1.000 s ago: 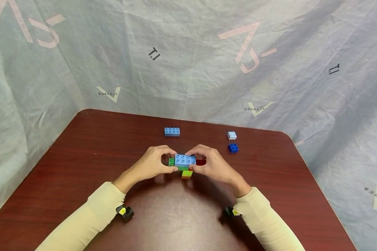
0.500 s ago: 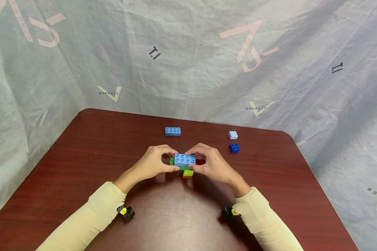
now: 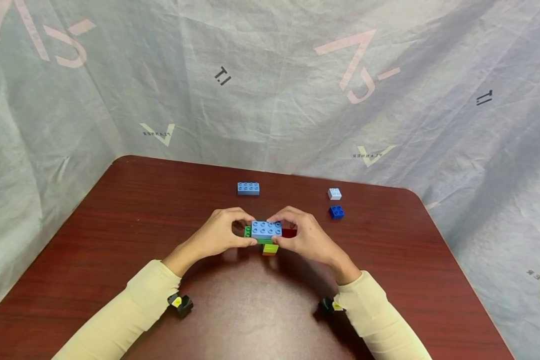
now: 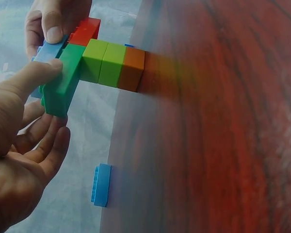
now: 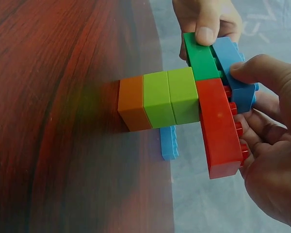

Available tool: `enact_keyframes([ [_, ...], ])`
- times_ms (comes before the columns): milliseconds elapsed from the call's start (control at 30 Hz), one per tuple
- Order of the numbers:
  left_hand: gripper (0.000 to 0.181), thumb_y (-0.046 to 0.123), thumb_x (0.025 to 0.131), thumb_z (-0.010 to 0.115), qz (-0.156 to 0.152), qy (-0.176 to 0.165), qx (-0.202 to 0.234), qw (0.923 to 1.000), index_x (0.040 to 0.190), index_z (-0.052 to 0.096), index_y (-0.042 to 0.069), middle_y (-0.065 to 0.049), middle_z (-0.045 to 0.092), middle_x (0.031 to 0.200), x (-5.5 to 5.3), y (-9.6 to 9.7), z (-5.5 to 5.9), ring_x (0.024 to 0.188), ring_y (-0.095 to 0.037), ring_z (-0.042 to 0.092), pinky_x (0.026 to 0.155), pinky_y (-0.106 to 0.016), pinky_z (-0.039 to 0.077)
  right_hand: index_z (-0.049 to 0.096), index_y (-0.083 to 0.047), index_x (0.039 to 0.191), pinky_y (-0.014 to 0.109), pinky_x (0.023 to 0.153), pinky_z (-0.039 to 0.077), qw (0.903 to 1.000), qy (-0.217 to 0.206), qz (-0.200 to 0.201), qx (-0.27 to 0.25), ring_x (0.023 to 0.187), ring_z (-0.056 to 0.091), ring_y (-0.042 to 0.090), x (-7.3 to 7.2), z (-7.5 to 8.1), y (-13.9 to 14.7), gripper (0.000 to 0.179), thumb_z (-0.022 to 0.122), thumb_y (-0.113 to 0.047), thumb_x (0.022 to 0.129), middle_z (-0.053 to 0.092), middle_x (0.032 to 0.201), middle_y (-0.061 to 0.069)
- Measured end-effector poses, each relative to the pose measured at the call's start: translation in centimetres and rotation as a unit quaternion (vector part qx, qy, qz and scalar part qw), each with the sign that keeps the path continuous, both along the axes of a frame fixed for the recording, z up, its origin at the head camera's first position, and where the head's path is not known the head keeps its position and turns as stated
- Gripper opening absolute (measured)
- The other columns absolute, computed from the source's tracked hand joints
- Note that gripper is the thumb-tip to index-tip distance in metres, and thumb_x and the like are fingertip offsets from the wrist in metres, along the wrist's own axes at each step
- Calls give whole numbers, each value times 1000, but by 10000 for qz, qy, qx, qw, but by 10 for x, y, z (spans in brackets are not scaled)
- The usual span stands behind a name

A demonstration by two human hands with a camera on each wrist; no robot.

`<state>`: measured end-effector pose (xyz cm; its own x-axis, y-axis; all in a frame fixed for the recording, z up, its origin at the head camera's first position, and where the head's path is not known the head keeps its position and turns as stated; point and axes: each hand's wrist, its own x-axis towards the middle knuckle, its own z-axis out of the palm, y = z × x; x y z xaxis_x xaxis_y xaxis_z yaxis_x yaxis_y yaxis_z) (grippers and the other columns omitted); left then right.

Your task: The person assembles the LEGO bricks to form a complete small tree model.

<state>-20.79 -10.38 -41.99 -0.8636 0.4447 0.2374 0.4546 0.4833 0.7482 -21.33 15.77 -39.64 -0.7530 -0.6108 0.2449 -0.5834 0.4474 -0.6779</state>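
Note:
In the head view both hands meet at a brick structure in the middle of the table. A light blue brick lies across the top of a green brick and a red brick, with studs showing in a narrow gap under it. Below them, two lime bricks and an orange brick form a column down to the table. My left hand grips the green brick, thumb on its near side. With thumb and fingers, my right hand pinches the light blue brick.
Farther back on the brown table lies another light blue brick. At the back right are a small white brick and a small dark blue brick. A grey printed cloth hangs behind the table.
The head view has shifted very slightly. Both hands keep their hold on the bricks and have barely moved.

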Motion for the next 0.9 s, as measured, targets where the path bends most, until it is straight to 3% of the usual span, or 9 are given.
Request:
enact_keyframes([
  [267, 33, 27, 84, 87, 46, 200, 194, 9996, 114, 75, 17, 3, 72, 106, 0, 2, 1, 98, -14, 65, 86, -46, 59, 72, -16, 120, 41, 88, 60, 9996, -51, -54, -262, 102, 66, 16, 1, -4, 2, 33, 82, -14, 89, 67, 113, -3],
  [467, 31, 24, 84, 87, 57, 211, 190, 9996, 112, 76, 16, 4, 72, 104, 1, 4, 3, 95, -13, 65, 85, -46, 59, 72, -19, 123, 50, 90, 59, 9990, -267, -67, -360, 111, 66, 15, 2, -4, 9, 35, 82, -18, 90, 69, 119, -4],
  [700, 32, 26, 84, 88, 80, 192, 204, 9996, 112, 76, 17, 4, 72, 104, 0, 4, 3, 96, -13, 64, 85, -47, 58, 71, -12, 123, 40, 86, 62, 9908, -1006, -122, -893, 111, 70, 28, 4, -5, 13, 32, 79, -12, 91, 68, 122, 5],
  [900, 33, 27, 82, 89, 78, 212, 292, 9993, 112, 78, 17, 4, 72, 104, 0, 4, 1, 95, -13, 65, 84, -48, 59, 71, -15, 123, 35, 86, 61, 9894, -1073, -163, -963, 110, 70, 29, 4, -12, 14, 31, 77, -13, 93, 68, 122, 4],
])
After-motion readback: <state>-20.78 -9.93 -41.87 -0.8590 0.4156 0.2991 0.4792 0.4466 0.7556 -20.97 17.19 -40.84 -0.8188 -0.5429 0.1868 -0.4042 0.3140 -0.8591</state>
